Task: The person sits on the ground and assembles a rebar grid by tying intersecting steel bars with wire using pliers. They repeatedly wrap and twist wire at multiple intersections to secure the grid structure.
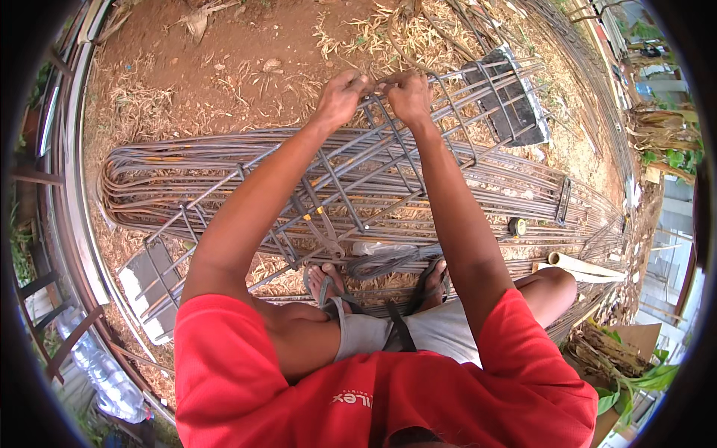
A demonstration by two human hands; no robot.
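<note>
- We see the left hand [343,95] curled at the far edge of the cage [342,191]
- The right hand [408,97] curls just beside it; we cannot tell what either grips
- Bars [216,149] lie below

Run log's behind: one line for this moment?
left hand: at rebar cage, far edge | right hand: beside left hand, same edge | pincers: unheld

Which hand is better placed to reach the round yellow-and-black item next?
Probably the right hand: the round item lies right of its forearm; the left hand would have to cross over.
</note>
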